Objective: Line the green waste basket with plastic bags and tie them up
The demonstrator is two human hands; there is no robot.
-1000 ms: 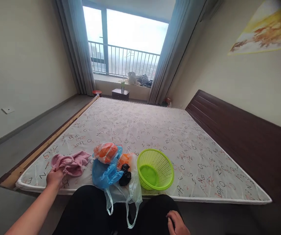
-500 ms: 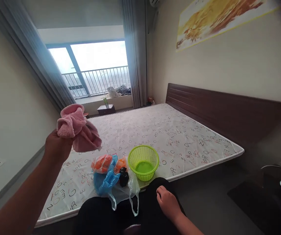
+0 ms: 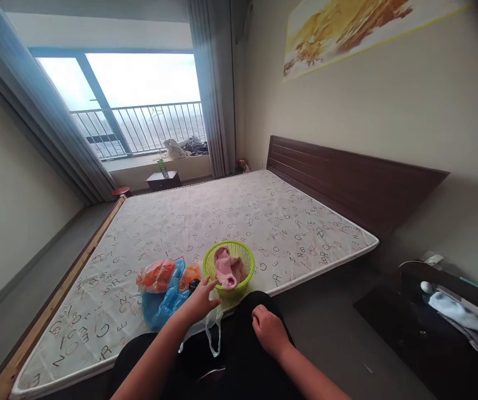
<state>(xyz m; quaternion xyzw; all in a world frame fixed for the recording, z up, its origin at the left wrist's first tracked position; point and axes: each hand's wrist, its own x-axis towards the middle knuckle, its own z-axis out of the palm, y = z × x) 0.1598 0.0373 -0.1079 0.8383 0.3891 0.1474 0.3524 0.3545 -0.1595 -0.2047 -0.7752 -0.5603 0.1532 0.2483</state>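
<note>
A pink fluffy cloth [image 3: 227, 268] lies bunched inside the green plastic basket [image 3: 250, 258] on the mattress near my knees. My left hand [image 3: 202, 300] is just left of the basket's near rim, fingers apart and holding nothing. Beside it sit an orange bag [image 3: 158, 276] and a blue plastic bag [image 3: 155, 312], with a smaller orange bag [image 3: 190, 274] and a black bundle [image 3: 194, 286] partly behind my hand. A clear bag's white handles [image 3: 214, 336] hang toward my lap. On my knee rests my right hand [image 3: 269, 329], its fingers curled in, with nothing visible in them.
The letter-printed mattress [image 3: 205, 214] spreads ahead of me, with a dark headboard [image 3: 339, 175] along its right side. A small bedside cabinet [image 3: 164, 180] stands at the far end below the window. At right, a dark cabinet [image 3: 406, 328] holds folded cloth.
The pink cloth has gone from my raised left hand into the green basket. My left hand has come down and right, and opened. My right hand stays on my knee. The view has shifted.
</note>
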